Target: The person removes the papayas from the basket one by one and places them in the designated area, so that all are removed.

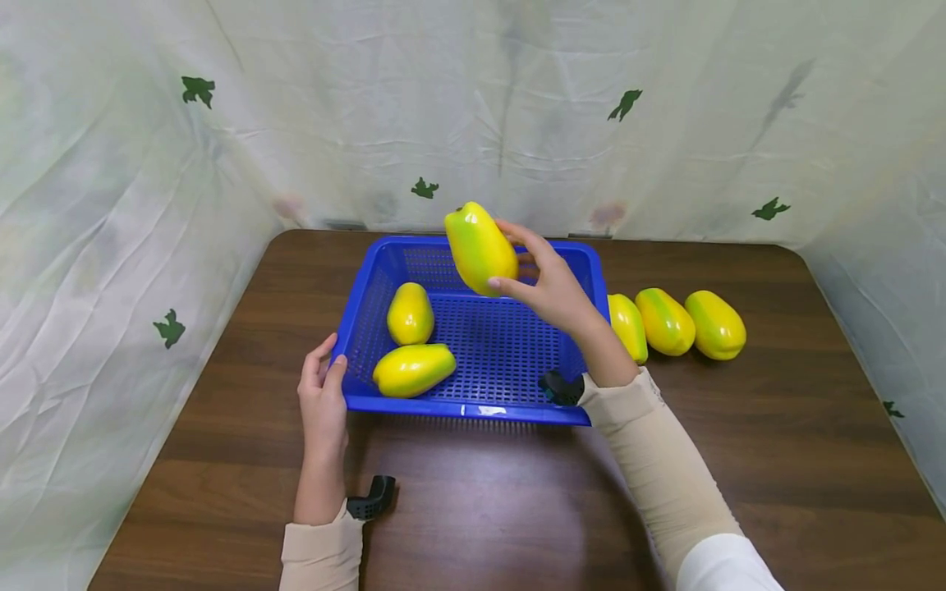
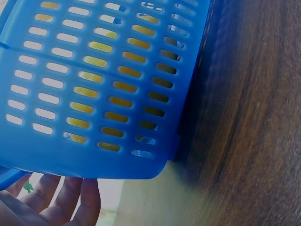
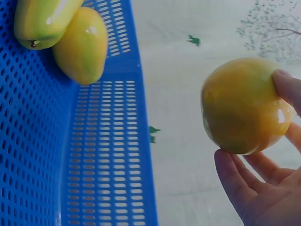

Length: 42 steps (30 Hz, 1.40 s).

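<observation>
A blue perforated plastic basket (image 1: 414, 405) stands on the wooden table. My left hand (image 1: 323, 402) grips its left rim, the thumb on top and the fingers outside; the left wrist view shows those fingers (image 2: 89, 200) against the basket's side. Above the back part of the basket, my right hand (image 1: 550, 287) holds a yellow-green papaya (image 1: 482, 250), tilted with its narrow end up. In the right wrist view, thumb and fingers surround this papaya (image 3: 244, 106). Two more papayas, one upright (image 1: 410, 313) and one lying crosswise (image 1: 415, 370), rest in the basket's left half.
Right of the basket, three papayas lie in a row on the table: a near one (image 1: 628, 328) partly hidden by the basket and arm, a middle one (image 1: 665, 322) and an outer one (image 1: 715, 325). Pale cloth (image 1: 517, 123) with green leaf shapes hangs behind and beside the table (image 1: 473, 501).
</observation>
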Tool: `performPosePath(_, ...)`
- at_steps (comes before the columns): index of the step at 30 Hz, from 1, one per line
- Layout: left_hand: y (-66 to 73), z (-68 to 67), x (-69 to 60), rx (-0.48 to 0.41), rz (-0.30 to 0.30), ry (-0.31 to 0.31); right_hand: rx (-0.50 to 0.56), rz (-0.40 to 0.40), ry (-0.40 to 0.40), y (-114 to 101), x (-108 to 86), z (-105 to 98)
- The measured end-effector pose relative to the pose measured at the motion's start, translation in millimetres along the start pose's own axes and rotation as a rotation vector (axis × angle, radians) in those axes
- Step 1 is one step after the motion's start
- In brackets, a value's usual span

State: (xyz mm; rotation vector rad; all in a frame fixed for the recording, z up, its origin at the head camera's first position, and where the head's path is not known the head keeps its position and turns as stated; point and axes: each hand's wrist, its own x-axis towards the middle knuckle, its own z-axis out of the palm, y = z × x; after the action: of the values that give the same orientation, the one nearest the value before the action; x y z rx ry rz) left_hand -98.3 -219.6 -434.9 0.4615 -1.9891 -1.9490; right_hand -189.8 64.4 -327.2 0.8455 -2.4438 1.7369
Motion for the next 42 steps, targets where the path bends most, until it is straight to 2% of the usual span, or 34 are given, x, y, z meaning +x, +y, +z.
performPosePath(4,0.2,0.0,0.3,-0.005,0.0,0.0,0.021,-0.01,0.052,-2.0,-9.4,-6.9)
performPosePath(20,-0.4,-0.7,1.7,0.004,-0.009,0.006,0.044,0.045,0.226,-1.7,-49.1,-33.1)
performPosePath(25,-0.3,-0.4,0.9,0.008,-0.015,0.004,0.052,0.027,0.278,10.9,-64.2,-42.1)
performPosePath(29,-0.7,-0.8,1.3,0.003,-0.015,0.002,0.016,0.07,0.302,24.8,-77.5,-48.5)
performPosePath(34,-0.8,-0.6,1.6,0.007,-0.015,0.001,-0.043,0.139,0.333,30.7,-92.7,-52.8)
performPosePath(42,-0.6,-0.6,1.1,0.011,-0.008,0.003,-0.049,0.207,0.385,38.2,-117.2,-58.1)
